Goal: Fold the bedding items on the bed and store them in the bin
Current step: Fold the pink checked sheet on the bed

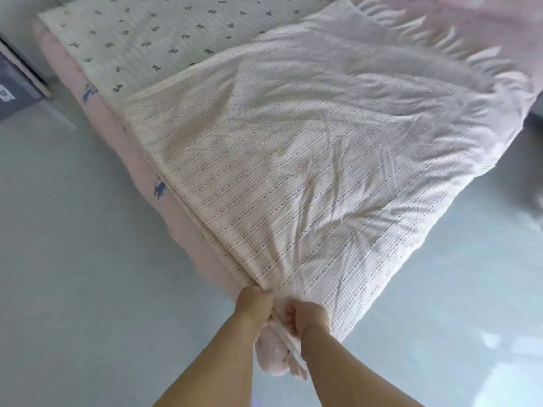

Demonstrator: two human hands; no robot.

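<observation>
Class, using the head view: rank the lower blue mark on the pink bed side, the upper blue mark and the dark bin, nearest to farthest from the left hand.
From the left hand:
1. Lower blue mark, up-left.
2. Upper blue mark, farther along.
3. Dark bin, far left edge.

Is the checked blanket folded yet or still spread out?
Mostly spread: the checked blanket lies open across the bed, only its near corners gathered in left hand and right hand.

A pale grey, glossy floor (73,230) fills the room, catching soft daylight glare toward four o'clock. At ten o'clock, dark furniture (17,83) with a pale edge stands on it.
</observation>
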